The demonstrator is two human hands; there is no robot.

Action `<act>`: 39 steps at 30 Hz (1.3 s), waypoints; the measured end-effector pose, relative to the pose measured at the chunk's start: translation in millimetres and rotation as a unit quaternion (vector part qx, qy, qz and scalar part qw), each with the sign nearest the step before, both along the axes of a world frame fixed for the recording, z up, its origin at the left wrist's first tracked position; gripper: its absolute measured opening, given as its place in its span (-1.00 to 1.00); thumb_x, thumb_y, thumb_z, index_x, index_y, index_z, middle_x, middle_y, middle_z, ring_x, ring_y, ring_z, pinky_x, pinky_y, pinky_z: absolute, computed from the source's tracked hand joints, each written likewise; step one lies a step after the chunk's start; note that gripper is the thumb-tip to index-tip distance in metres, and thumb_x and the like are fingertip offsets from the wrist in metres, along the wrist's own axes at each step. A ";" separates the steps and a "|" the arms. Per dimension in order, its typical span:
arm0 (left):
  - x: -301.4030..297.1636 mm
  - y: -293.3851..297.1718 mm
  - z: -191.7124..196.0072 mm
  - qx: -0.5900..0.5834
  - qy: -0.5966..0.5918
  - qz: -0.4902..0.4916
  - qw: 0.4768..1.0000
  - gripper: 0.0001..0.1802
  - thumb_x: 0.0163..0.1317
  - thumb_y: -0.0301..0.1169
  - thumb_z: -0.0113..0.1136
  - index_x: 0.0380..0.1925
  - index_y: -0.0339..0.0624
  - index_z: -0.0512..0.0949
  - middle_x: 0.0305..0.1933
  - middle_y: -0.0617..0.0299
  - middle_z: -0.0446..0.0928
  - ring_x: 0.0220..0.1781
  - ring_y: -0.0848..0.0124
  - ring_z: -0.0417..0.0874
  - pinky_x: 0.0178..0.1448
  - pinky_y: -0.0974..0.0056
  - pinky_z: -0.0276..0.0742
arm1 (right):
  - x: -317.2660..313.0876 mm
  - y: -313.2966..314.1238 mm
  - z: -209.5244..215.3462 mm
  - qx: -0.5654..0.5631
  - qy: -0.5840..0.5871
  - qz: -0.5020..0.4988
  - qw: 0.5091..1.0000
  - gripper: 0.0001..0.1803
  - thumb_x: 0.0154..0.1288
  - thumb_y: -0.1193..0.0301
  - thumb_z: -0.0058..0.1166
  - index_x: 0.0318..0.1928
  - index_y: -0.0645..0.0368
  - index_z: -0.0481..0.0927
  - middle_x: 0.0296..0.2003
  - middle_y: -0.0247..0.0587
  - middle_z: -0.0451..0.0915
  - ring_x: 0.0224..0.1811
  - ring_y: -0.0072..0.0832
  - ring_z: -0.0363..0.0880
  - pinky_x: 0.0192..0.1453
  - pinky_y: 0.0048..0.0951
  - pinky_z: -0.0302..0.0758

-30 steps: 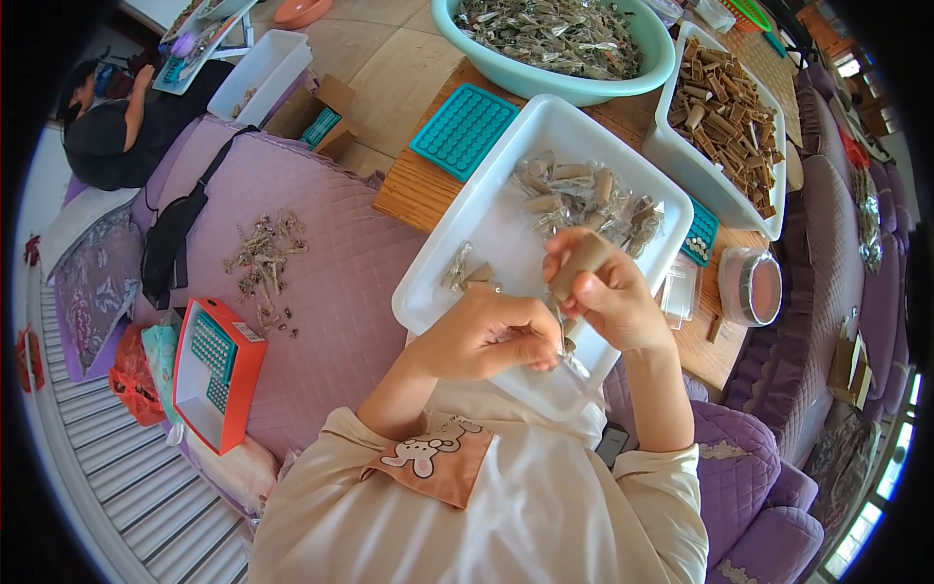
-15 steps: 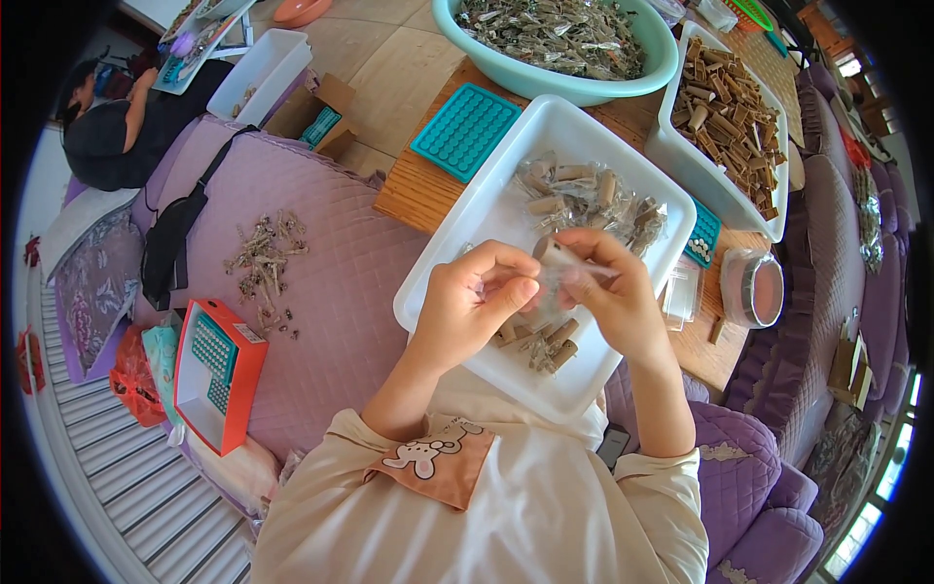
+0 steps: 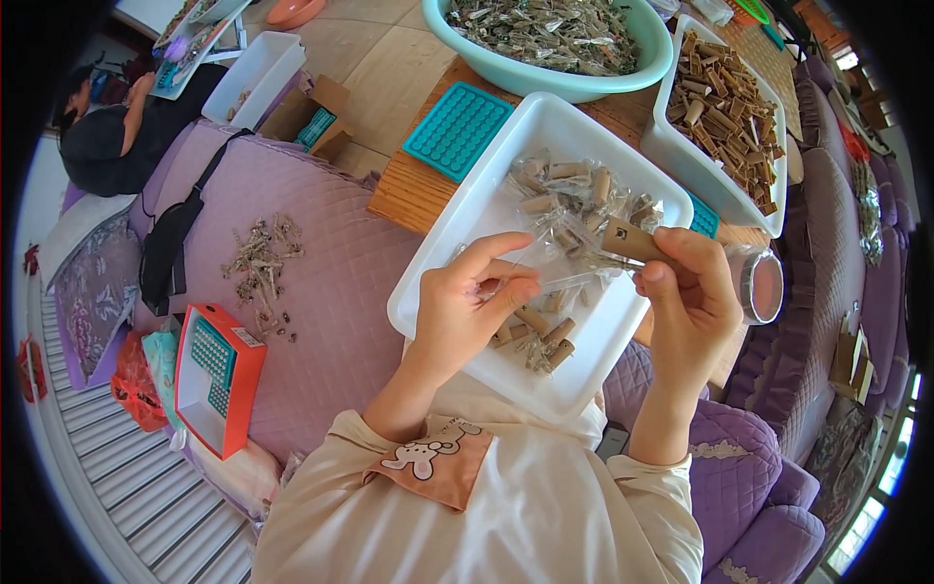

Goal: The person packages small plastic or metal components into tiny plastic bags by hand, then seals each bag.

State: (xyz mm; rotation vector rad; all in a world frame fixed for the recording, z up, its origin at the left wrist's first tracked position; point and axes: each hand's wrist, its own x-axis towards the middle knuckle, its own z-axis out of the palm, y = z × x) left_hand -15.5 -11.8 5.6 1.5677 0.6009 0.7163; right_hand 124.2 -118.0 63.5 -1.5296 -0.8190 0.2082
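Over a white plastic tray (image 3: 420, 284), my right hand (image 3: 693, 304) pinches a short brown cardboard-like tube (image 3: 632, 239) with a small dark hole near its end. My left hand (image 3: 465, 304) has thumb and forefinger closed on a strip of clear plastic film (image 3: 556, 269), which stretches toward the tube. Whether the film is joined to the tube I cannot tell. Beneath and beyond my hands lie several brown tubes in clear wrapping (image 3: 566, 183). A smaller group of wrapped tubes (image 3: 551, 343) sits at the tray's near end.
A pale green basin (image 3: 435, 21) heaped with small wrapped pieces stands beyond the tray. To its right is a white bin (image 3: 671, 156) full of brown tubes. A teal mould (image 3: 459, 131) lies left of the tray, an orange-red box (image 3: 238, 389) on the purple sofa. A person (image 3: 107, 146) sits far left.
My right hand has moved right with the brown tube, away from my left hand. The clear film now spans the wider gap between them. My left hand stays nearly in place.
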 end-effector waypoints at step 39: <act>25.6 9.1 -13.9 -0.452 -0.049 -0.346 0.821 -0.52 0.05 -0.32 0.18 -0.07 -0.35 0.35 -0.27 0.21 0.50 -0.22 0.50 0.54 -0.15 0.45 0.49 | 61.0 16.8 4.6 -0.127 -0.148 0.406 0.893 -0.78 -0.17 0.49 0.20 -0.41 0.24 0.54 -0.54 -0.20 0.51 -0.51 -0.39 0.50 -0.46 -0.48 0.41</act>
